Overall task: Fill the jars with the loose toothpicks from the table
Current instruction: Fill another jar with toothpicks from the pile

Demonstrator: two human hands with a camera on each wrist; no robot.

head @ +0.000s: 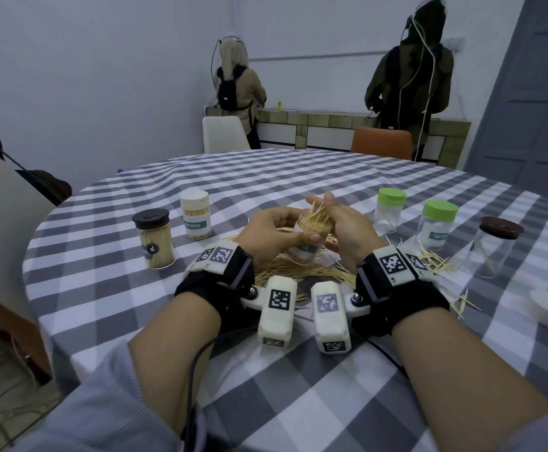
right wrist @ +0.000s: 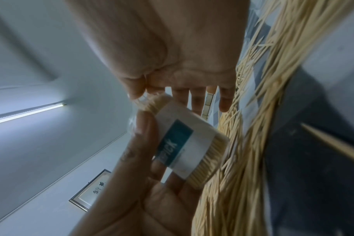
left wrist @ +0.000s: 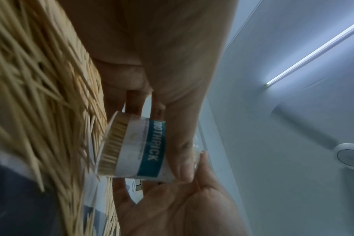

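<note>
Grey and white checked cloth over a round counter, with pale walls behind. Middle of the frame: left hand wrapped round a clear jar with a teal label, thumb across its front, jar tipped and held up off the cloth. Right hand cupped at the jar's open mouth, fingers pinching a bunch of toothpicks that poke out at all angles. Big pile of loose toothpicks right under both hands, with more scattered toward the right. Middle left: two full jars, lids on. Middle right: two green-lid jars and one brown-lid jar, nearly empty. Looks packed nearly full already. Could go wrong: pushing the messy bunch in too hard, so sticks snap or spill back onto the pile. Tipping the jar too far might let the packed ones slide out too.
</note>
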